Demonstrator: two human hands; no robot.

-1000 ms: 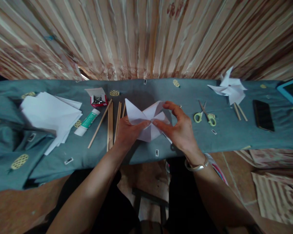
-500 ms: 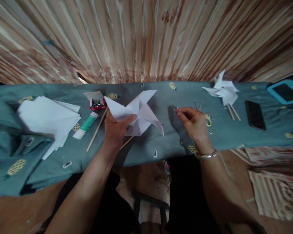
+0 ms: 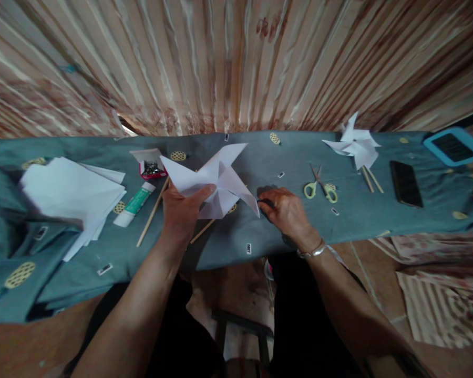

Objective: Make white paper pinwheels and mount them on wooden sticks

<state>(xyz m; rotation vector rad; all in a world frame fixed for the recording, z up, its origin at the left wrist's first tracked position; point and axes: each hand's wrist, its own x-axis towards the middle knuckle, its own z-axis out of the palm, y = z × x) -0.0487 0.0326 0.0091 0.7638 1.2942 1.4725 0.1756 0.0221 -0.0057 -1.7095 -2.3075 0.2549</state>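
Observation:
My left hand (image 3: 181, 207) holds a white paper pinwheel (image 3: 228, 181), its thumb pressed near the folded centre and the other fingers beneath the paper. My right hand (image 3: 286, 212) is low over the cloth, just right of the pinwheel's right blade tip. Its thumb and fingertips are drawn together, and whatever lies between them is too small and dark to make out. Under and beside the pinwheel lie thin wooden sticks (image 3: 153, 212). An open small red box (image 3: 152, 167) of shiny metal pieces stands behind my left hand.
A glue stick (image 3: 134, 205) and stacked white paper (image 3: 73, 194) lie to the left. Scissors (image 3: 319, 184) with yellow-green handles lie to the right. Farther right are a finished pinwheel (image 3: 357, 144), two sticks (image 3: 372, 179), a phone (image 3: 405, 184) and a blue-framed device (image 3: 455, 147).
My right hand has moved left and down from beside the scissors to the pinwheel's right blade tip, uncovering the scissors. My left hand keeps the pinwheel almost in place.

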